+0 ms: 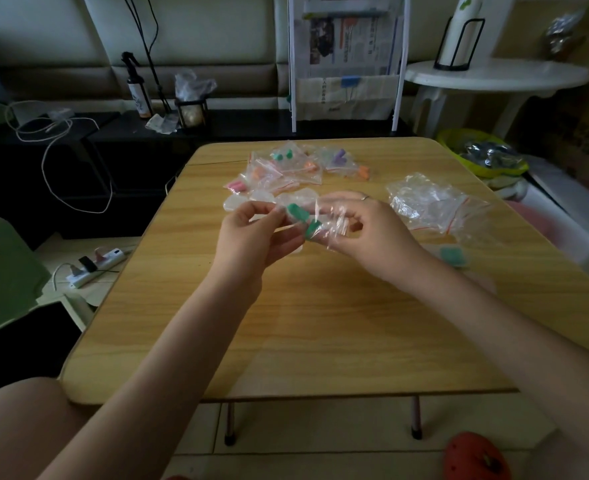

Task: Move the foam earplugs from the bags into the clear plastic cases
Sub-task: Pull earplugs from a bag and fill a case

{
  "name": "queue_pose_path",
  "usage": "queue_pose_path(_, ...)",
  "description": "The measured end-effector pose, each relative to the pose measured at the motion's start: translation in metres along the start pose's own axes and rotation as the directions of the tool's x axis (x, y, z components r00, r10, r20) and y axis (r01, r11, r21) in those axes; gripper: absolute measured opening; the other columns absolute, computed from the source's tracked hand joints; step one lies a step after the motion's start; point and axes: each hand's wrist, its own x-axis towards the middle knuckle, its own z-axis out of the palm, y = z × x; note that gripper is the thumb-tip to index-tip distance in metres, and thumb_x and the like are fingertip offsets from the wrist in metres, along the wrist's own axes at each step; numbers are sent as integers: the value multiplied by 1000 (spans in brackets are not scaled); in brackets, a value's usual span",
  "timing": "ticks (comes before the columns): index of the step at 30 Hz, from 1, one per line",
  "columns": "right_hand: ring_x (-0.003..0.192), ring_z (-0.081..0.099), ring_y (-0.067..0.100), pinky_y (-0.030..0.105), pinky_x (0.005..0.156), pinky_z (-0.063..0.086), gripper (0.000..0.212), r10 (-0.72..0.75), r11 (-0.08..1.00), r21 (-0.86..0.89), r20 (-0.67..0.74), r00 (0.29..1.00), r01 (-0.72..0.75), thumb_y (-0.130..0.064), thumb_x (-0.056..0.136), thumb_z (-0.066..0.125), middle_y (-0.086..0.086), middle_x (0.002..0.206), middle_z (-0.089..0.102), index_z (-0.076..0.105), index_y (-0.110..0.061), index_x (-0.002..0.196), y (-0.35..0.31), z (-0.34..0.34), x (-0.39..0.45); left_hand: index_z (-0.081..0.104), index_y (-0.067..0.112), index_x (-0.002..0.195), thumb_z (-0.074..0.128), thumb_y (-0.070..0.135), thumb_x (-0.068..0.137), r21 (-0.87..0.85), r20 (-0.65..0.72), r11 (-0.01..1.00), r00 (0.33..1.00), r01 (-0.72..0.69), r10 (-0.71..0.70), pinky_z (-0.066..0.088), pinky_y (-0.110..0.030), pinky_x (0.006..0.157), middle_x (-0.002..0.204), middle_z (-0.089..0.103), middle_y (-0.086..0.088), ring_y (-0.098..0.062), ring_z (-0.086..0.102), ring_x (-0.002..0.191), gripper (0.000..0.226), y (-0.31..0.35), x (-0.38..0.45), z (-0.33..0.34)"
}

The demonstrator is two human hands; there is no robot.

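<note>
Above the middle of the wooden table (320, 323), both hands hold one small clear bag (324, 220). Two green foam earplugs (301, 220) lie inside it. My left hand (255, 237) pinches the bag's left edge with thumb and fingers. My right hand (362, 230) grips its right side, and the plastic wraps over the fingers. Behind the hands lie clear plastic cases (251, 199). Further back sits a heap of bags with earplugs (296, 166) in green, orange, pink and purple. A clear case with green earplugs (454, 256) rests at the right, behind my right forearm.
A pile of crumpled empty clear bags (431, 202) lies at the table's right. A power strip (95, 265) and cables are on the floor to the left, next to a green chair (6, 275). A white round side table (497, 77) stands at the back right.
</note>
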Motion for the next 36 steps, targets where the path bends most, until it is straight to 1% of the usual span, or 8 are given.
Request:
queue_pose_path(3, 106, 50, 3, 16, 91, 43, 47, 12, 998, 57, 47, 999, -14, -24, 81, 71, -13, 122, 52, 61, -19, 126, -1, 1, -1, 55, 0, 95, 55, -1, 91, -12, 28, 999, 999, 43, -42, 58, -22, 63, 75, 68, -11, -15, 70, 64, 5, -3, 0, 2)
queue_pose_path(7, 106, 54, 7, 25, 91, 49, 37, 19, 996, 83, 34, 999, -22, -14, 79, 74, -14, 121, 52, 67, -19, 115, 2, -2, 1, 56, -4, 96, 55, -3, 90, -26, 59, 996, 994, 89, -87, 58, -21, 63, 75, 65, -13, -14, 68, 63, 6, -3, 0, 3)
queue_pose_path(13, 116, 44, -7, 4, 86, 41, 40, -68, 988, 149, 230, 971, 34, -17, 87, 66, -19, 133, 45, 55, -41, 118, 3, 0, -1, 54, 2, 91, 53, -1, 91, 161, 7, 986, 999, 41, -43, 53, -18, 56, 82, 65, -13, -14, 68, 66, 3, -6, 1, 3)
queue_pose_path(17, 109, 54, 6, 21, 87, 48, 23, -40, 982, 188, 54, 998, 29, -21, 88, 67, -17, 118, 53, 64, -27, 109, 5, 4, 0, 52, 2, 87, 51, 0, 93, 89, 43, 993, 996, 78, -82, 51, -17, 51, 72, 60, -9, -7, 63, 51, 7, -6, -3, 10)
queue_pose_path(23, 109, 56, 3, 20, 90, 50, 12, -3, 955, 296, -52, 999, 19, -21, 89, 66, -11, 117, 60, 65, -28, 99, 7, 7, -2, 51, 2, 93, 49, -3, 92, 5, -51, 999, 997, 50, -50, 53, -19, 55, 79, 57, -11, -14, 65, 59, 6, -4, 1, 8)
queue_pose_path(27, 100, 61, 5, 20, 82, 52, 20, -3, 930, 363, -126, 992, 49, -15, 93, 60, -7, 105, 67, 64, -20, 112, 5, 5, -3, 52, -5, 108, 46, -5, 92, -72, -133, 997, 991, 17, -27, 54, -19, 57, 83, 57, -13, -17, 66, 67, 18, -1, 7, -3)
queue_pose_path(30, 102, 62, 15, 29, 83, 54, 15, 90, 880, 475, -157, 983, -4, -15, 97, 52, -8, 106, 66, 63, -18, 107, 5, 0, 0, 52, -5, 108, 44, -6, 92, -108, -185, 994, 983, -1, -19, 55, -20, 59, 80, 61, -14, -15, 68, 63, 18, 0, 11, -7)
queue_pose_path(36, 103, 63, 8, 32, 84, 56, 18, 150, 756, 630, 94, 984, -176, -17, 92, 55, -6, 105, 68, 66, -16, 106, 6, -6, 2, 50, 2, 103, 48, -4, 92, -45, -205, 997, 977, -68, 58, 57, -23, 63, 86, 62, -18, -17, 70, 69, 13, -6, 10, -5)
